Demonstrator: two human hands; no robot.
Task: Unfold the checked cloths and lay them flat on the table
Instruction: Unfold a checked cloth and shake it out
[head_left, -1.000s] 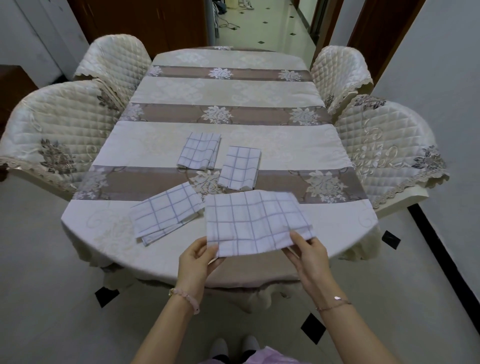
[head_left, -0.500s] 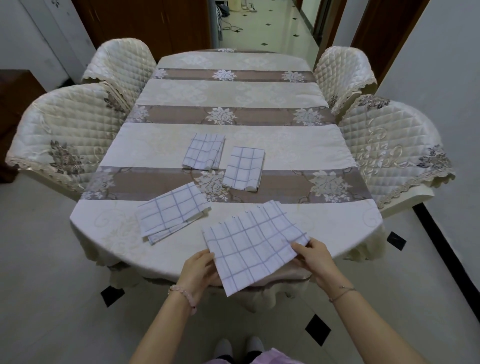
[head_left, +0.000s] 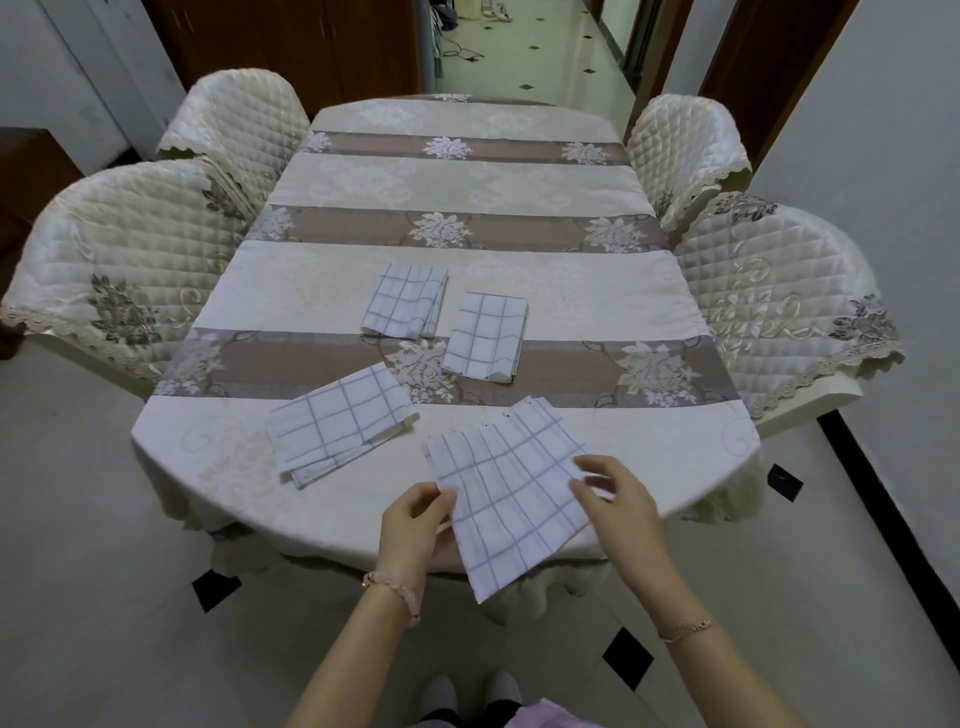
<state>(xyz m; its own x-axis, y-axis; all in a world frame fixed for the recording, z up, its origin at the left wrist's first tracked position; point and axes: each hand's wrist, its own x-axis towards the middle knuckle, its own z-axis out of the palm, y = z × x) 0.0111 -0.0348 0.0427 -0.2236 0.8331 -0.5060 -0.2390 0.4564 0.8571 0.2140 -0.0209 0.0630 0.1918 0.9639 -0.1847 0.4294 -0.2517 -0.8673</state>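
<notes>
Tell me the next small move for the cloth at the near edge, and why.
Probably lift the top layer with the right hand and open it rightward on the table: the near cloth shows stacked layers at its far corner, so it is folded, and the left hand pinches its left edge.
</notes>
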